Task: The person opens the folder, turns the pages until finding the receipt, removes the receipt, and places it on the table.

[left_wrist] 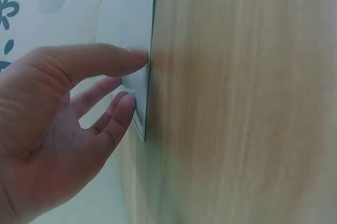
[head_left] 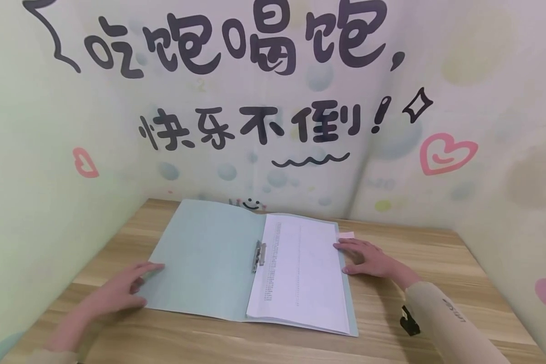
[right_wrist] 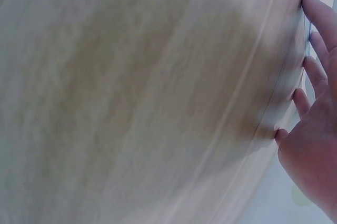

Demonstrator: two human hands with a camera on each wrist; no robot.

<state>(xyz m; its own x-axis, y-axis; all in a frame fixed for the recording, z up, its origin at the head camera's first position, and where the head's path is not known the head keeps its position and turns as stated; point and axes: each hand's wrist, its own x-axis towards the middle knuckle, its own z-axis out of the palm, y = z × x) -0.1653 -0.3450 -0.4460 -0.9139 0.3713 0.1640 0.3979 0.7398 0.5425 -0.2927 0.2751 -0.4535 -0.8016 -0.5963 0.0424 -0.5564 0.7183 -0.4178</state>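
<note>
A light blue folder (head_left: 200, 258) lies spread flat on the table. Printed white sheets (head_left: 320, 278) rest on its right half beside a metal clip (head_left: 258, 257) at the spine. My left hand (head_left: 116, 292) is at the left cover's outer edge, fingertips at the border and thumb near the lower corner. In the left wrist view, the thumb and fingers of that hand (left_wrist: 58, 108) are spread apart at the cover's edge. On the opposite side, my right hand (head_left: 368, 259) touches the folder's right edge with loosely extended fingers; the right wrist view shows its fingertips along that edge.
A small pink tab (head_left: 347, 235) sticks out past the folder's upper right edge. The wooden table (head_left: 437, 253) meets a wall (head_left: 255, 187) with black lettering behind it. A small black object (head_left: 409, 322) shows beside the right sleeve (head_left: 450, 313).
</note>
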